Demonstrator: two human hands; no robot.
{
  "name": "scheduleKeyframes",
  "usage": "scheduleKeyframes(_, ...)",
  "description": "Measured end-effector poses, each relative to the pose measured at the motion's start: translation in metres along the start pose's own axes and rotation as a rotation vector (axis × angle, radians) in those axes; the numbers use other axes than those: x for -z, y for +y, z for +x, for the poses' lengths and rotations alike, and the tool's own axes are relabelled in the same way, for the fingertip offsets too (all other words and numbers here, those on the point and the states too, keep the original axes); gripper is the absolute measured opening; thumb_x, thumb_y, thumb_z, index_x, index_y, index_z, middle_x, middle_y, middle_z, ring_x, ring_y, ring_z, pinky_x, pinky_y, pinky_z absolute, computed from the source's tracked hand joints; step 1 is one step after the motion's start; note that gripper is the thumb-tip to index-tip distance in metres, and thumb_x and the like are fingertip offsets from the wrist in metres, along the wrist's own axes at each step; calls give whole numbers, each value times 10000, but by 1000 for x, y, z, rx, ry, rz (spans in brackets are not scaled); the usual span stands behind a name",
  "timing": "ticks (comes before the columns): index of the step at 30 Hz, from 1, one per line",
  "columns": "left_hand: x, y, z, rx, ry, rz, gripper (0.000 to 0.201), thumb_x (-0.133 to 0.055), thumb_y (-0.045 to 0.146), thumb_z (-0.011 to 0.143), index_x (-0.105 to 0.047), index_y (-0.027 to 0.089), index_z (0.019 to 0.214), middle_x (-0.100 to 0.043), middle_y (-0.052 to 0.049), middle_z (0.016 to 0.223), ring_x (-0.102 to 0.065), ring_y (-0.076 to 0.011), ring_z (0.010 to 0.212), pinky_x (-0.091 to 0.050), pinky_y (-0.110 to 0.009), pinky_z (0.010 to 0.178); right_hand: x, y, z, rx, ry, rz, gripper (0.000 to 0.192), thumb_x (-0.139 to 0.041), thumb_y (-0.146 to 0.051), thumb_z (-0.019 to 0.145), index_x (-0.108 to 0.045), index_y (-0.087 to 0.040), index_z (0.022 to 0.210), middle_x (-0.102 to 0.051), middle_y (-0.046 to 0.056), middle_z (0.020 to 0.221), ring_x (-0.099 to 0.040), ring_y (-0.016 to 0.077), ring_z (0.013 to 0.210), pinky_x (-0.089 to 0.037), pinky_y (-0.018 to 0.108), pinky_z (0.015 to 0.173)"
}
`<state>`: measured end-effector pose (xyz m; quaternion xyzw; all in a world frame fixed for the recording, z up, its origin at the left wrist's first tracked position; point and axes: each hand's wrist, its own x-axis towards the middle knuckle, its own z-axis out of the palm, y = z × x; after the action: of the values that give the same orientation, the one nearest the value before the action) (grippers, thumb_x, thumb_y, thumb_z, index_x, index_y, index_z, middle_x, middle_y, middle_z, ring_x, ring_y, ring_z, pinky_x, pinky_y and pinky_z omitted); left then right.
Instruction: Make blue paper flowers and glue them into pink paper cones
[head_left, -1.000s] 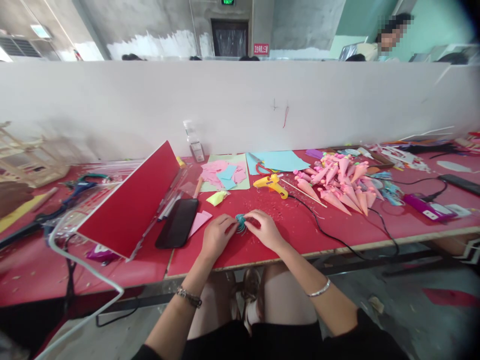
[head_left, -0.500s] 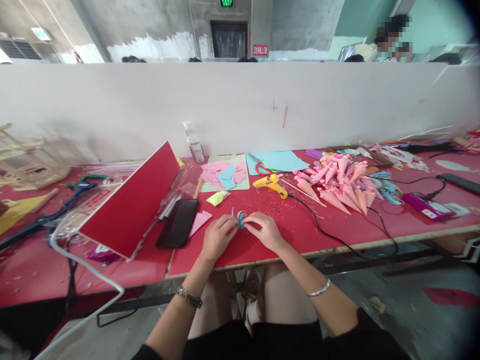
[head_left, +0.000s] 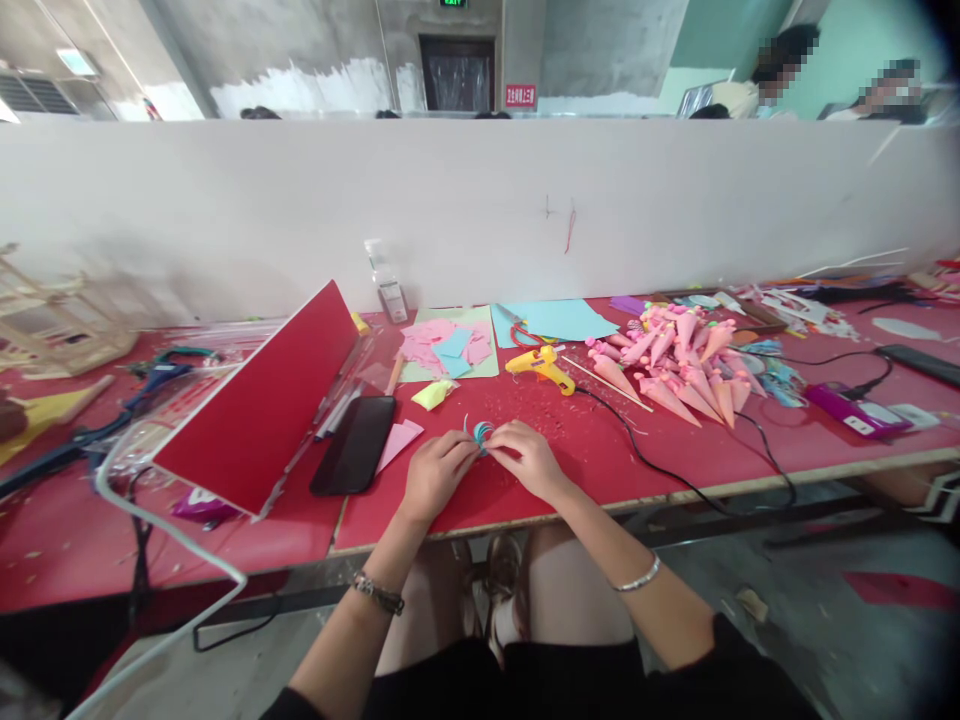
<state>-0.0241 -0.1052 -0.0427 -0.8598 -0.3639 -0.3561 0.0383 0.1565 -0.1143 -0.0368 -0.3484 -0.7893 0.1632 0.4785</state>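
Between my two hands is a small curled blue paper strip piece (head_left: 481,434), with thin curved bands and a pale end sticking up. My left hand (head_left: 441,470) pinches its left side with the fingertips. From the right, my right hand (head_left: 529,457) pinches the other side between thumb and fingers. The fingertips hide part of the piece. Just beyond my hands lie a yellow glue gun (head_left: 541,369) and a crumpled pale yellow scrap (head_left: 435,394). A pink paper piece (head_left: 400,443) is beside my left hand.
A black phone (head_left: 354,446) and an upright red board (head_left: 262,400) stand to the left. Pink cone shapes (head_left: 675,365) are heaped at the right, near the glue gun's black cord. Blue sheets (head_left: 570,321) and pink scraps (head_left: 424,345) lie at the back, before a white partition (head_left: 465,210).
Both hands keep their pinch on the blue paper piece, with only a slight shift of the fingers. The camera view has tilted a little.
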Motion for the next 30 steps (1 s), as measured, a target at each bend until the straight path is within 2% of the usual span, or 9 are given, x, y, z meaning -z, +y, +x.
scheduleKeyframes(11, -1, -1, -1, -15, -24, 31, 158, -457, 229, 841, -613, 201, 839, -638, -26, 858, -573, -114, 758, -439, -217, 670, 0, -1, 1, 11, -32, -3, 124, -473, -200, 824, -597, -212, 816, -626, 41, 816, -547, 156, 776, -441, 316, 758)
scheduleKeyframes(16, 2, 0, 1, -15, 11, 12, 130, -484, 235, 827, -607, 195, 815, -640, -24, 822, -573, -121, 772, -432, -241, 702, 2, -4, 0, -55, -18, 20, 128, -482, -227, 822, -605, -220, 856, -622, 41, 835, -560, 154, 808, -448, 302, 765)
scheduleKeyframes(22, 0, 0, 1, -34, 45, 45, 122, -508, 253, 816, -609, 191, 788, -639, -32, 801, -575, -127, 773, -424, -244, 691, 2, -5, 0, -48, -7, 34, 111, -498, -237, 816, -604, -207, 828, -609, 40, 810, -552, 146, 791, -444, 285, 757)
scheduleKeyframes(30, 0, -1, 1, -52, -4, 47, 143, -477, 243, 832, -608, 196, 803, -633, -27, 811, -569, -126, 772, -429, -239, 686, 1, -4, 1, -45, -38, 24, 115, -480, -218, 821, -592, -209, 800, -604, 38, 787, -545, 149, 770, -442, 290, 743)
